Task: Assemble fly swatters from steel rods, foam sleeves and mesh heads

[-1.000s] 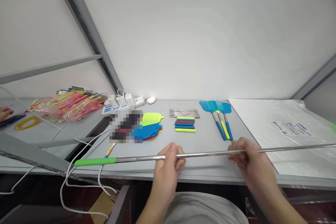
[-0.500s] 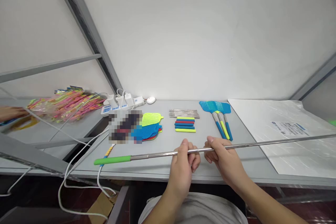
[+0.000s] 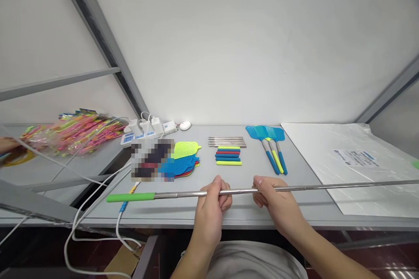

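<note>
A long telescopic metal rod with a green handle stretches level across the view above the table's front part. My left hand is closed round its middle, thumb up. Farther right, my right hand grips the same rod. The rod's right end runs out of view; a bit of green shows at that edge. Beyond my hands lie several coloured handle grips and several short metal rods. Perforated swatter heads are stacked to the left. Assembled blue and yellow-green fly swatters rest to the right.
A power strip with chargers and white cables occupies the left side, near a metal frame post. White wrapped sheeting covers the table's right. Bagged colourful items and another person's hand are at far left.
My hands have spread apart along the rod, the left hand moving left. The rod has shifted left and lies more level. The other person's hand has moved toward the left edge.
</note>
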The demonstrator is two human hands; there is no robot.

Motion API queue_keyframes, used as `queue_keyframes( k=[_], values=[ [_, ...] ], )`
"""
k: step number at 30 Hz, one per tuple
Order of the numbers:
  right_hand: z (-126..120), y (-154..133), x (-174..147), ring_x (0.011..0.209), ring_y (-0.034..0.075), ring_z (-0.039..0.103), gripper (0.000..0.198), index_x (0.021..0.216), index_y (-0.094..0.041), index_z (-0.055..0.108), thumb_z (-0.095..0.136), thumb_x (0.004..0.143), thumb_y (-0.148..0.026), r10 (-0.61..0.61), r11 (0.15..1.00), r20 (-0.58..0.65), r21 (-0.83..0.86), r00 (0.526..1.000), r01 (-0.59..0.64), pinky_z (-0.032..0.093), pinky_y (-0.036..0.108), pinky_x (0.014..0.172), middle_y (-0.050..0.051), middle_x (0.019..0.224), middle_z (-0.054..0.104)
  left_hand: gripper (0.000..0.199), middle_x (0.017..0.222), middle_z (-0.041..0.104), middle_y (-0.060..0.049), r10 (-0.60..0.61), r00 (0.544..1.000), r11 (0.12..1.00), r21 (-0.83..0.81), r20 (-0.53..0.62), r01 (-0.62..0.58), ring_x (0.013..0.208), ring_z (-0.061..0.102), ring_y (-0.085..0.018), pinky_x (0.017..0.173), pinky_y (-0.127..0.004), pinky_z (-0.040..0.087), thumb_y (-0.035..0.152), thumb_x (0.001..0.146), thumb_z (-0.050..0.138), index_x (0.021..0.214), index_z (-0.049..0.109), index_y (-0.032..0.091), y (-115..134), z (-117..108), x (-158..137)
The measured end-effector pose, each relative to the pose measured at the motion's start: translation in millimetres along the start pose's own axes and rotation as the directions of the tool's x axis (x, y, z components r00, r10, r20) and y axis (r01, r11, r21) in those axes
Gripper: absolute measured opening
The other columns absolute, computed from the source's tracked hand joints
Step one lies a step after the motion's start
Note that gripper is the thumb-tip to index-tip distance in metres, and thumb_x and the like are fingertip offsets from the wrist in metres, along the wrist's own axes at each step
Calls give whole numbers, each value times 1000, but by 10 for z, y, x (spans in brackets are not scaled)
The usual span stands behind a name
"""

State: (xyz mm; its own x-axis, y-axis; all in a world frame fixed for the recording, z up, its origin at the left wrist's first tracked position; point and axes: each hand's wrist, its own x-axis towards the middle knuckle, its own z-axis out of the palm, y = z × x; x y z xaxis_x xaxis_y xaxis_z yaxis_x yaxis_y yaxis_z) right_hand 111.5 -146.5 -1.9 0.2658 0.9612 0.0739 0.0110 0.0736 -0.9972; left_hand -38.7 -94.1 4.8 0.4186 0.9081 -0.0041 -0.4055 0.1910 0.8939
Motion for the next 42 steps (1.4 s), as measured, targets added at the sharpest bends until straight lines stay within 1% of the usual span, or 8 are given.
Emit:
queue_keyframes(
  k=[7,13,21,24,27,31,34,42],
  values=[
    [-154,83,-12,52,12,29,53,50,-22,34,50,93,-48,10,1000,-46,-12,999,-11,25,29,53,-5,50,27,51,51,23,5,18,996,992,-124,-86,-28,51,23,-11,51,-27,24,43,94,48,52,28,20,-56,-147,-1],
    [-311,105,47,51,11,23,51,52,-23,30,62,86,-43,29,976,-263,215,964,29,28,29,51,-7,53,19,48,50,23,5,94,951,954,-246,-293,-170,48,23,-10,48,-25,27,36,92,52,52,31,19,-25,-343,18],
    [-234,184,-52,54,12,31,48,51,-22,37,57,91,-39,-99,978,-316,143,944,151,27,30,53,-5,53,28,48,48,22,6,125,910,930,-274,-395,-247,45,21,-9,45,-26,25,33,92,53,53,28,19,125,-377,-3],
    [-209,181,-70,54,12,31,47,52,-22,37,57,91,-40,-86,976,-291,165,953,138,27,30,53,-5,53,28,48,48,22,6,148,899,928,-256,-411,-269,44,20,-9,45,-26,24,32,92,53,53,28,19,188,-408,-4],
    [-274,125,-30,54,13,31,48,52,-22,35,59,89,-39,-85,969,-319,195,944,153,28,30,53,-5,53,26,48,48,23,6,119,920,944,-244,-373,-221,45,22,-9,46,-25,26,34,91,55,53,30,19,157,-376,-23],
    [-394,42,18,51,12,31,48,51,-23,33,58,89,-39,-126,957,-467,175,876,231,29,30,52,-5,51,27,48,50,27,6,5,966,966,-249,-257,-71,46,24,-9,50,-24,34,39,91,55,54,32,19,12,-253,-65],
    [-392,51,10,50,12,32,48,52,-23,34,57,89,-43,-126,950,-528,179,840,255,30,30,51,-5,50,29,49,52,29,6,-12,969,965,-255,-245,-52,46,25,-8,52,-24,36,41,91,55,54,33,18,-45,-220,-67],
    [-239,255,-4,55,13,37,45,56,-22,38,60,88,-46,-99,969,-420,163,902,183,31,29,55,-5,55,35,47,54,32,7,66,941,962,-231,-333,-149,45,27,-7,51,-22,37,44,90,57,59,34,18,80,-344,13]
  ],
)
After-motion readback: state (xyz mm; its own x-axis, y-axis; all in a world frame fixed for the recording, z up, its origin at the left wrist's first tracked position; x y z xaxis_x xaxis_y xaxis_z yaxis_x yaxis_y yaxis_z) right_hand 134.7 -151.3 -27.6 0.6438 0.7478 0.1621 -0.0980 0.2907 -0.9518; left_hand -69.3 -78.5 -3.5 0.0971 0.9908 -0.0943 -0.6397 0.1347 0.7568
